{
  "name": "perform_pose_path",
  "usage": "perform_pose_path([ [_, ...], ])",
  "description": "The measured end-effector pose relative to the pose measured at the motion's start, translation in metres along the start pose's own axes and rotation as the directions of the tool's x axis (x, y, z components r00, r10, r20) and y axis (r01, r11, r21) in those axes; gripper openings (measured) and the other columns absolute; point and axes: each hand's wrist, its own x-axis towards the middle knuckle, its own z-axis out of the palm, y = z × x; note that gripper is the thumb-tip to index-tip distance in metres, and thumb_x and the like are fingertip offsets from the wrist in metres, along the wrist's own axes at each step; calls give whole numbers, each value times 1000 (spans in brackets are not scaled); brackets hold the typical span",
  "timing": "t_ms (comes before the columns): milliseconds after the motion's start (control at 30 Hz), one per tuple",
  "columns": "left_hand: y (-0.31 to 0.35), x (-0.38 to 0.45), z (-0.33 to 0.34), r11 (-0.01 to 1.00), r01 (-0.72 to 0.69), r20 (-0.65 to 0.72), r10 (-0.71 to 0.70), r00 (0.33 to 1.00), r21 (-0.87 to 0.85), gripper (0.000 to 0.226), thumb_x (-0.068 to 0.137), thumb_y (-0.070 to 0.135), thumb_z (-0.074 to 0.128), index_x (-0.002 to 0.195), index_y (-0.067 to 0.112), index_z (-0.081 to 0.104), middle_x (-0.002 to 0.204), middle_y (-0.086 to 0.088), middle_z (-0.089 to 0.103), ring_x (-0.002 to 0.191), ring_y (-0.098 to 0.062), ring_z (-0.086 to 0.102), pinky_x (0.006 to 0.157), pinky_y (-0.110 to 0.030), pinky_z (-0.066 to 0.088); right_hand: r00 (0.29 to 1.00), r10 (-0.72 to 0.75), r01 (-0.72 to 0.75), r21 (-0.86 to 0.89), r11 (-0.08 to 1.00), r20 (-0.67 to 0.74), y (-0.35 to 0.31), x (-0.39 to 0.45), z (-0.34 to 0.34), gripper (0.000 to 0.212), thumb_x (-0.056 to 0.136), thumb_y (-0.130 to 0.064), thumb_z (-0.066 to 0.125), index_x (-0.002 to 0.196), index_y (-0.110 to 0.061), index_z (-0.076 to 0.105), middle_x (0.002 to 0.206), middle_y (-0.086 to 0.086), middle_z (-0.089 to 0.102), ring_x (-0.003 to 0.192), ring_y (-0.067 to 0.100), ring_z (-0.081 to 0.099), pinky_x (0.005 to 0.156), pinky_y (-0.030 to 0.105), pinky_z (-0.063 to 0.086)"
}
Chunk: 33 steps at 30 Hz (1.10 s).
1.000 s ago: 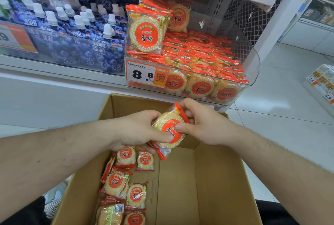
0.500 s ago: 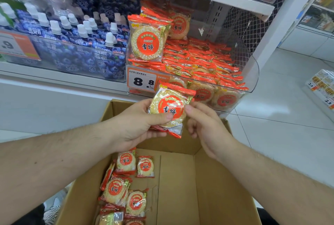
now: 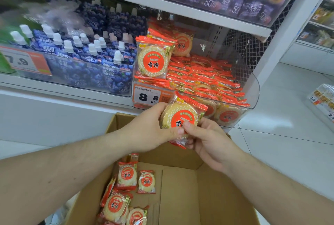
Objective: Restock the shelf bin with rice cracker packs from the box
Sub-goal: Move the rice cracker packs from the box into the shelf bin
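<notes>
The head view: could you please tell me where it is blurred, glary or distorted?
Head view: the upper left shelf corner is smeared with blur, while the held cracker pack and both hands, left and right, stay sharp; soft glare lies on the floor tiles; the wide lens bows the clear bin and shelf edges.

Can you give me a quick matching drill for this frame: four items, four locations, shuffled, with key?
Items
1. Orange-and-clear rice cracker pack in both hands
2. Brown cardboard box
3. Orange-and-white 8.8 price tag
4. Blue blueberry jelly pouches with white caps

Locations
A. On the front wall of the clear plastic shelf bin
B. On the shelf, left of the bin
C. Held above the box, in front of the bin
D. Below the shelf, under the arms

Pairs: 1-C, 2-D, 3-A, 4-B

The left hand and right hand both pinch the pack.
</notes>
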Motion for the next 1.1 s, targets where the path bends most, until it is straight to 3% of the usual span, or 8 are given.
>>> perform_pose_path([
  [133, 1, 8, -16, 854, -192, -216, 329, 919, 484, 54, 82, 58, 55, 124, 25, 54, 114, 8, 51, 107, -8, 50, 93, -30, 44, 988, -142, 138, -67, 988, -57, -37, 6, -5, 33, 70, -24, 78, 97, -13, 62, 79, 2, 72, 59, 12, 56, 52, 23, 38],
  [333, -13, 23, -30, 528, -70, -229, 479, 847, 846, 52, 73, 37, 57, 123, 21, 59, 121, -4, 47, 114, -27, 41, 97, -47, 34, 855, -430, 353, -280, 893, -290, -100, 60, -32, 36, 81, -12, 77, 113, -10, 62, 99, 3, 74, 84, 14, 72, 64, 22, 53],
  [533, -27, 38, -40, 472, -10, -280, 540, 794, 881, 50, 68, 29, 63, 117, 28, 64, 122, -9, 45, 116, -32, 38, 98, -46, 21, 798, -472, 318, -402, 858, -375, -126, 134, -38, 47, 82, -15, 79, 123, -7, 58, 108, 6, 69, 87, 11, 69, 56, 13, 52],
  [667, -37, 42, -38, 459, -31, -282, 595, 752, 888, 51, 67, 25, 64, 119, 26, 63, 115, -8, 44, 110, -32, 41, 96, -46, 25, 797, -476, 282, -467, 838, -371, -134, 168, -34, 57, 73, -23, 85, 123, -10, 61, 107, 5, 71, 93, 20, 71, 83, 40, 59],
  [733, -42, 42, -34, 458, -25, -290, 603, 743, 889, 54, 67, 23, 64, 121, 25, 60, 114, -8, 44, 110, -32, 42, 97, -46, 27, 807, -458, 256, -477, 841, -374, -136, 178, -33, 57, 72, -24, 86, 122, -10, 62, 105, 4, 72, 91, 21, 72, 85, 42, 59],
  [900, -47, 43, -28, 456, -3, -312, 615, 724, 890, 63, 64, 20, 61, 126, 26, 49, 117, -11, 42, 110, -34, 40, 102, -47, 25, 848, -408, 205, -500, 841, -339, -139, 188, -31, 32, 84, -17, 78, 108, -12, 58, 86, -6, 65, 53, -7, 64, 52, 9, 49],
  [1000, -48, 43, -27, 449, 4, -319, 628, 710, 894, 64, 64, 19, 61, 127, 25, 48, 117, -12, 44, 109, -35, 39, 102, -49, 25, 831, -415, 158, -558, 814, -370, -135, 190, -29, 42, 80, -28, 81, 116, -15, 63, 98, -4, 69, 77, 6, 67, 78, 28, 58],
  [1100, -49, 42, -26, 444, 16, -324, 627, 709, 896, 64, 64, 20, 61, 127, 25, 49, 117, -12, 45, 110, -34, 39, 102, -50, 24, 796, -412, 80, -598, 798, -443, -131, 190, -29, 46, 76, -37, 83, 111, -14, 66, 94, -3, 69, 81, 14, 66, 71, 31, 56],
])
